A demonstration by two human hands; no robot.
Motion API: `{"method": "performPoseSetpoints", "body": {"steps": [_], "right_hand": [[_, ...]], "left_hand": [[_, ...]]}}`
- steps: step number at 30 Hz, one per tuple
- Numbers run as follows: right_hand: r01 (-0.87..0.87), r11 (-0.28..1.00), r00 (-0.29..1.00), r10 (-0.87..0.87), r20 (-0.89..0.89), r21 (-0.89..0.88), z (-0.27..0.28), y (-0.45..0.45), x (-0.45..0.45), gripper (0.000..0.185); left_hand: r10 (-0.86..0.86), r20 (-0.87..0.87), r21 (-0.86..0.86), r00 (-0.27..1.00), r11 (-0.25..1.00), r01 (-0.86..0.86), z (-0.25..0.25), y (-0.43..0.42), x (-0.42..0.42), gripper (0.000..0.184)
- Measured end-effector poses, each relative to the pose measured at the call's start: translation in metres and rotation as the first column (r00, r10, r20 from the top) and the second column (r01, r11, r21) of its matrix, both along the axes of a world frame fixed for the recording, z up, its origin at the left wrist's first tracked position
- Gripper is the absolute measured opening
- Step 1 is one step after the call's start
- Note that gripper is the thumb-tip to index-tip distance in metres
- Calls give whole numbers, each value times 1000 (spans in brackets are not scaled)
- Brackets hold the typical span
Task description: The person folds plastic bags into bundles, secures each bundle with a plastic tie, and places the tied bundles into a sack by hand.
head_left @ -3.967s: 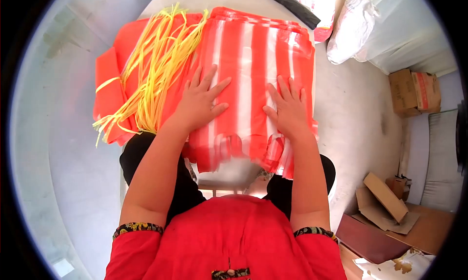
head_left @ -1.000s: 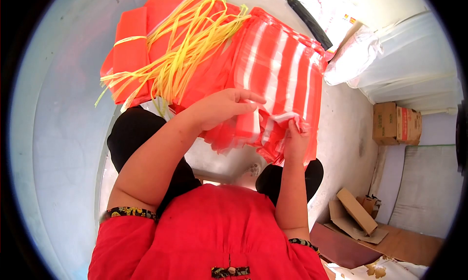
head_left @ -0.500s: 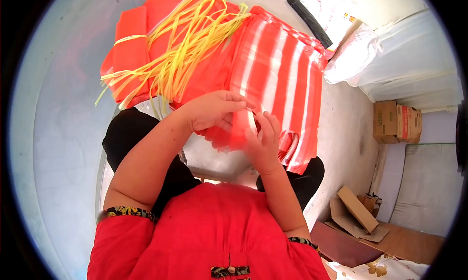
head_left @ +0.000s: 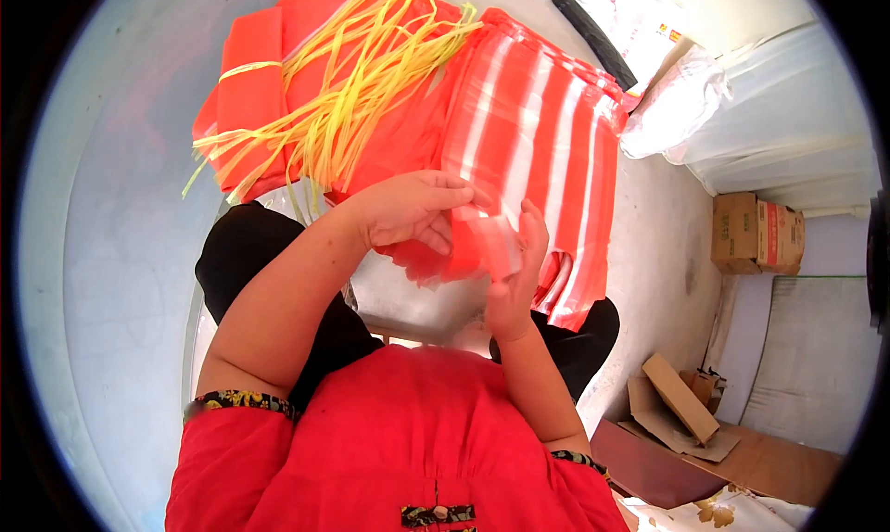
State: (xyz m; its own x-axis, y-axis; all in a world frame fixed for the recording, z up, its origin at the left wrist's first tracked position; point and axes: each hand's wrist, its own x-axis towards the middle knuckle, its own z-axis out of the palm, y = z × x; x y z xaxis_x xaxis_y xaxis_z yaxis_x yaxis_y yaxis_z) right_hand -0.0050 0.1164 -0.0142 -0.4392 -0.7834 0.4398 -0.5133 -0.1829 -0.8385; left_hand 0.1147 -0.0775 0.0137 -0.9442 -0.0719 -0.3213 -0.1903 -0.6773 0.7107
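My left hand [head_left: 415,212] pinches the edge of a thin red-and-white plastic bag [head_left: 489,245], its thumb pointing right and the other fingers curled below. My right hand [head_left: 517,277] has the other side of that bag between thumb and fingers, one finger pointing up. The bag is blurred, so the exact grip is hard to see. Just beyond my hands lies a stack of red-and-white striped plastic bags [head_left: 556,133]. Folded red bags [head_left: 250,96] are piled to its left, with a loose bundle of yellow plastic strips [head_left: 371,87] across them.
A long black object [head_left: 593,41] and white plastic packaging [head_left: 677,101] lie beyond the stack. To the right are a cardboard box [head_left: 737,234] and opened cardboard pieces [head_left: 681,398]. A pale blue wall [head_left: 120,254] curves along the left. My knees flank the work.
My right hand has moved slightly right and turned, its fingers rising, and the plastic between my hands has spread. The left hand stays nearly in place.
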Motion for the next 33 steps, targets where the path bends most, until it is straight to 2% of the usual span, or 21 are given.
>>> {"method": "performPoseSetpoints", "body": {"steps": [2,5,6,8,9,12,14,16,19,22,23,25,26,28,31,33], "right_hand": [[-11,995,984,-6,177,98,-9,8,-8,76],[-124,986,910,69,409,110,24,6,-3,74],[-155,978,865,66,497,138,33,9,0,80],[-227,965,826,118,551,133,36,11,1,86],[-265,959,837,175,519,104,35,11,1,84],[-227,974,894,218,391,-24,24,11,7,79],[-215,975,954,221,204,-49,23,13,7,73],[-249,968,965,249,-84,16,28,19,-3,63],[-369,930,930,369,-7,12,29,23,-9,44],[-298,953,944,303,131,-59,28,20,-13,48],[-233,969,908,248,337,-83,29,20,-15,52],[-94,992,706,126,697,-84,36,17,-17,62],[-100,984,668,175,724,-146,40,11,-20,64],[-1,993,734,-77,675,115,52,5,-24,65],[134,941,716,-308,627,310,53,-3,-31,54],[213,901,720,-406,562,378,41,-7,-38,41]], "left_hand": [[-4,9,-12,1000,1000,4,-1,1,-2,38],[9,33,-29,999,1000,-8,1,3,-2,37],[11,31,-24,999,1000,-11,1,3,-3,37],[15,26,-25,1000,1000,-14,1,3,-2,38],[14,24,-31,1000,999,-13,2,3,-1,38],[21,22,-40,1000,999,-20,1,3,-2,38],[25,20,-51,999,998,-24,-2,3,-2,39],[25,17,-70,1000,997,-24,-4,3,-1,40],[55,61,-133,997,990,-47,-6,5,-2,42],[60,147,-339,987,941,-7,5,3,1,47],[62,166,-401,984,916,10,5,2,1,46],[68,203,-516,977,855,48,4,-1,-2,45],[83,201,-600,976,798,56,4,0,-2,43],[112,189,-750,976,657,70,6,1,-4,41],[174,151,-839,973,544,33,-2,3,-8,32],[238,70,-946,969,323,-11,-11,5,-12,28]]}}
